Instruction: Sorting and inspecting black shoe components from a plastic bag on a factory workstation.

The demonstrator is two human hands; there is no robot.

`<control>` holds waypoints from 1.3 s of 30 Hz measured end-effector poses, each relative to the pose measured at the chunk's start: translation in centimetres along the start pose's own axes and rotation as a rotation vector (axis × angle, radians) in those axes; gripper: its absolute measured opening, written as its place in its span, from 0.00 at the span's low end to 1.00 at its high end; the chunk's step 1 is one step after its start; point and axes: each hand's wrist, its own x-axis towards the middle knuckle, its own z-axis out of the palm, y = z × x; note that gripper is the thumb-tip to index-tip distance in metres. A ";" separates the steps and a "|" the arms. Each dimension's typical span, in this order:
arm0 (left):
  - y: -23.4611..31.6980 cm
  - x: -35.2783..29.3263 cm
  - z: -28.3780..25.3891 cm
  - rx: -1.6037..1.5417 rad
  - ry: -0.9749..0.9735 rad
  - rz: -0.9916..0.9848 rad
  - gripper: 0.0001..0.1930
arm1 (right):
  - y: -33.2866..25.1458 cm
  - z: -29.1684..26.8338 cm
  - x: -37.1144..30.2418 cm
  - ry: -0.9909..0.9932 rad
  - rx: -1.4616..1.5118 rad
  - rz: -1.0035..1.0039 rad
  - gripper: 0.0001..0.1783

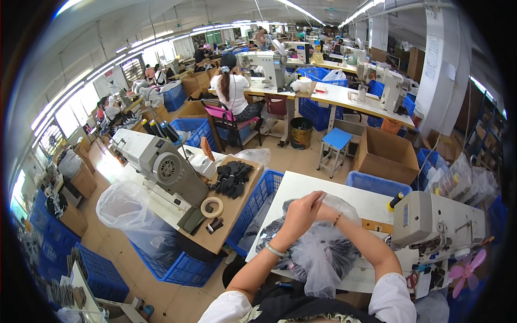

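A clear plastic bag (323, 255) full of dark pieces rests on the white table (307, 185) in front of me. My left hand (301, 210) is closed on the gathered top of the bag. My right hand (326, 211) lies just behind the left one, mostly hidden by it, and seems to grip the same bag mouth. Both forearms come up from the lower edge and cross over the bag. A thin bracelet sits on each wrist.
A white sewing machine (436, 220) stands at my right, another grey one (161, 161) at the left bench with dark pieces (232, 177) and a tape roll (212, 206). Blue crates (183, 266), a cardboard box (385, 153), a blue stool (336, 139); a seated person (231, 89) works farther back.
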 end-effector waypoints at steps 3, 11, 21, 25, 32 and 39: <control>0.2 0.5 -0.2 -0.038 -0.024 -0.030 0.10 | 0.3 -2.2 0.4 -0.146 0.099 0.050 0.14; -2.4 1.5 -0.4 0.024 0.133 -0.017 0.09 | -13.4 -9.4 -6.9 -0.156 -0.247 0.330 0.31; -4.8 -0.8 -2.2 -0.308 -0.858 -0.361 0.15 | -12.1 -12.5 -11.2 0.689 1.196 0.097 0.34; -1.6 -2.6 -2.0 -0.402 -0.995 -0.021 0.42 | -11.4 -10.7 -10.6 0.758 1.152 0.181 0.37; -0.4 -3.0 1.8 -1.290 -0.339 -0.360 0.34 | -13.2 -6.5 -10.4 0.660 0.204 0.115 0.40; -0.3 -4.0 2.5 -1.497 -0.273 -0.244 0.28 | -14.7 -6.3 -12.2 0.701 0.039 0.097 0.28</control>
